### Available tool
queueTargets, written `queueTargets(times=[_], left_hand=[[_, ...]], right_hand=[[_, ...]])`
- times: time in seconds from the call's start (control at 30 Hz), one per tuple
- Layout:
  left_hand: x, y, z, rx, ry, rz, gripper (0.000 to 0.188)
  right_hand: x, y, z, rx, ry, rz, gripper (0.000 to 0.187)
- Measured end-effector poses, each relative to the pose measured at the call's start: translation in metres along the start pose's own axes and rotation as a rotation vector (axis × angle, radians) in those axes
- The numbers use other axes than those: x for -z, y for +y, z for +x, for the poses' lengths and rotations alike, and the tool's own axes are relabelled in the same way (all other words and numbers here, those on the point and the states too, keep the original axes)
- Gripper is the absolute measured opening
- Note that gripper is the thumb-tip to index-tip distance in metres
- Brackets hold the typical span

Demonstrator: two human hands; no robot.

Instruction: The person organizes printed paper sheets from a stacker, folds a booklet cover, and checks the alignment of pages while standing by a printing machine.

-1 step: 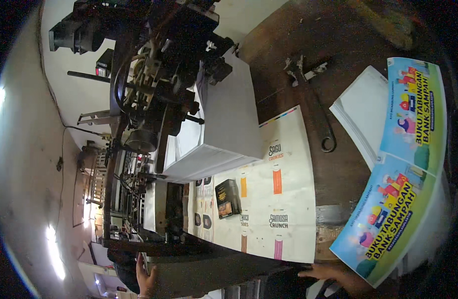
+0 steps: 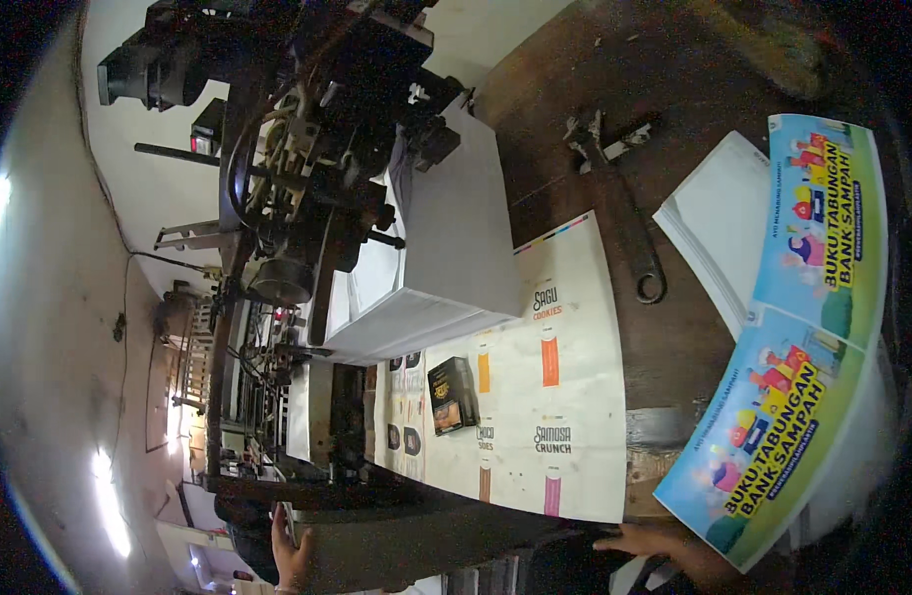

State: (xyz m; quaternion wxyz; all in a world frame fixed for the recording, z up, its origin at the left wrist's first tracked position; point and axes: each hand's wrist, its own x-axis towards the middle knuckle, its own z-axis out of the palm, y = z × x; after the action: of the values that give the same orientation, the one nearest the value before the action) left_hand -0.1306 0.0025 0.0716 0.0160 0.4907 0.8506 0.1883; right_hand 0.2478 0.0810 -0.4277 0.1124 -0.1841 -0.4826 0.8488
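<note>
Two bare hands are showing along the lower edge of the head view. The left hand (image 2: 290, 550) is pointing its fingers upward beside a dark grey panel (image 2: 406, 540), with a gap showing between the digits; whether it is gripping the panel's edge, I cannot tell. The right hand (image 2: 649, 540) is stretching its fingers leftward just below the near edge of a cream printed packaging sheet (image 2: 520, 377); whether they are pinching anything, I cannot tell.

Just beside the right hand, a blue-and-green illustrated cover sheet (image 2: 748, 436) is lying at a slant, with a matching cover sheet (image 2: 823, 218) adjoining its far end. A white paper stack (image 2: 714, 223) is sitting beside both covers. A small black box (image 2: 453, 397) is resting on the packaging sheet, and a tall white paper pile (image 2: 456, 233) is standing beyond it, next to a black printing machine (image 2: 317, 149). A long dark metal tool (image 2: 629, 203) with a looped end is lying on the brown wooden table (image 2: 545, 129).
</note>
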Motion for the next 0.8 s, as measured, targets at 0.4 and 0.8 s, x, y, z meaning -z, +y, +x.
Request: queueTargets(times=[0.4, 0.8], left_hand=[[0.013, -0.026, -0.004, -0.004, 0.065, 0.252, 0.076], [0.006, -0.016, -0.002, 0.021, 0.063, 0.239, 0.077]], right_hand=[[0.003, -0.009, 0.002, 0.111, 0.057, -0.101, 0.097], [0.01, -0.012, 0.002, -0.48, -0.064, -0.198, 0.104]])
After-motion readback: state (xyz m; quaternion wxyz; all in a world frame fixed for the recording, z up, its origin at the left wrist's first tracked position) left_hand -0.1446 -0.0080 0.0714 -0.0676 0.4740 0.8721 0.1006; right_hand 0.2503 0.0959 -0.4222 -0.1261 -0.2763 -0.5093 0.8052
